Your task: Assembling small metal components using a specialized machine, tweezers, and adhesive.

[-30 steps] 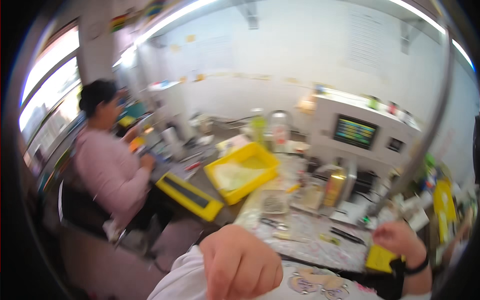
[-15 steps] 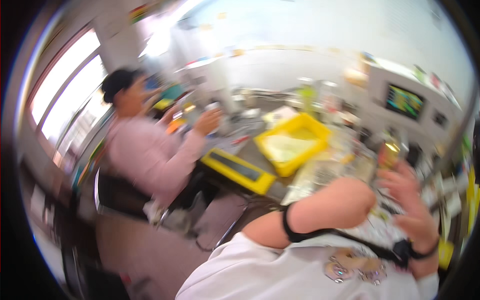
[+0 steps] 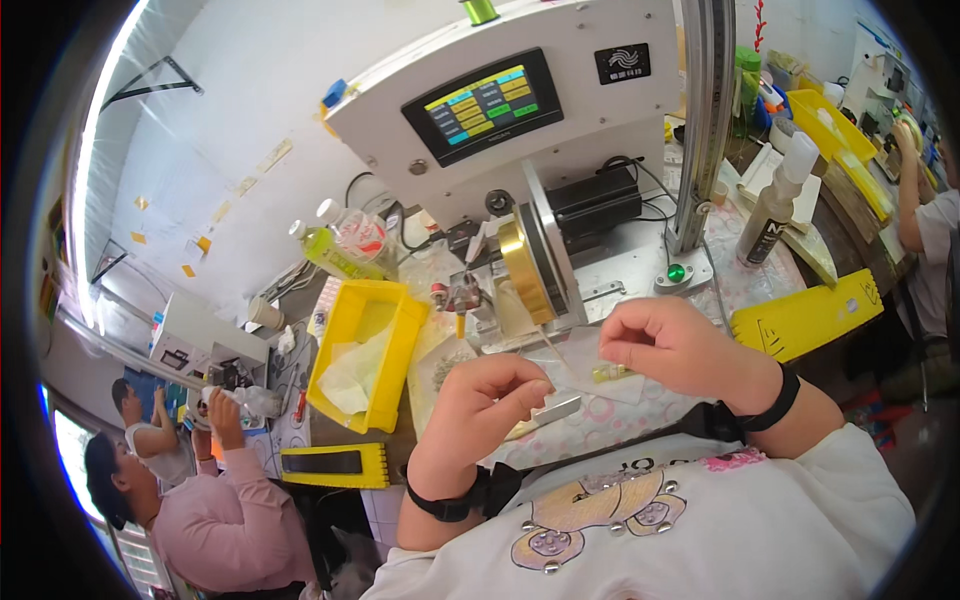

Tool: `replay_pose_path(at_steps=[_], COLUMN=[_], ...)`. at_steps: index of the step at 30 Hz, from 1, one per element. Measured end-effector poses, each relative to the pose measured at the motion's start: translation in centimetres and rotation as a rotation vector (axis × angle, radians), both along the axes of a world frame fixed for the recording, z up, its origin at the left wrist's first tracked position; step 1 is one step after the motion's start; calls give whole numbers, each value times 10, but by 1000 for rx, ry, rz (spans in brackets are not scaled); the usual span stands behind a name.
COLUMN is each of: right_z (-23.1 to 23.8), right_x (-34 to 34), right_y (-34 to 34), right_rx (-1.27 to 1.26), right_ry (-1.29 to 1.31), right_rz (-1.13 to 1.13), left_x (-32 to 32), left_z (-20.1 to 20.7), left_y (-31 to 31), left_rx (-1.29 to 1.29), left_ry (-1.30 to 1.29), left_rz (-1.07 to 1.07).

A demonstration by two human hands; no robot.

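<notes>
My left hand [image 3: 478, 405] is closed, thumb and forefinger pressed together above the cloth at the table's front edge. A short flat silver metal strip [image 3: 557, 410] shows just beyond its fingertips; whether the hand grips it is unclear. My right hand [image 3: 672, 350] is also closed in a pinch, and anything in it is too small to make out. A small yellow-green piece [image 3: 610, 372] sits beside those fingers. Behind both hands stands a white machine [image 3: 400, 165] with a gold wheel [image 3: 530, 270], a black motor [image 3: 595, 205] and a lit screen [image 3: 485, 105].
Left of the machine is a yellow tray [image 3: 378, 400] with white sheets, near a green bottle [image 3: 335, 252]. At right stand a white-capped bottle [image 3: 775, 205], a metal post [image 3: 700, 120] and a yellow plate [image 3: 808, 315]. A co-worker in pink [image 3: 225, 530] sits at left.
The view has swung right, bringing the machine to the middle and the co-worker to the lower left. My right hand's fingers, spread before, are now pinched; both hands are over the table front.
</notes>
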State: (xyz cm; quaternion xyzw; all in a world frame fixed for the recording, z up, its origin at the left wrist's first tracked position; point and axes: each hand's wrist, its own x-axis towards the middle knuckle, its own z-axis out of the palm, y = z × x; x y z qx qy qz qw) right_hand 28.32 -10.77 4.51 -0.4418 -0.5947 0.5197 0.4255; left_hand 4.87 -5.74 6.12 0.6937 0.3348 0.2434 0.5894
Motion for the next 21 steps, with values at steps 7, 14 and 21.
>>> replay_pose_path(at_steps=[7, 14, 21], right_z=[-15, -29, -34], right_x=[48, 18, -4], right_y=[41, 97, 121], right_rx=[117, -27, -141], right_ry=[-163, -195, 69], right_rz=[-451, -279, -79], left_x=[-11, 4, 20], left_z=[-17, -32, -42], left_y=[26, 50, 64], left_rx=[-33, 156, 181], left_ry=[-45, 270, 213], left_rz=[194, 289, 339])
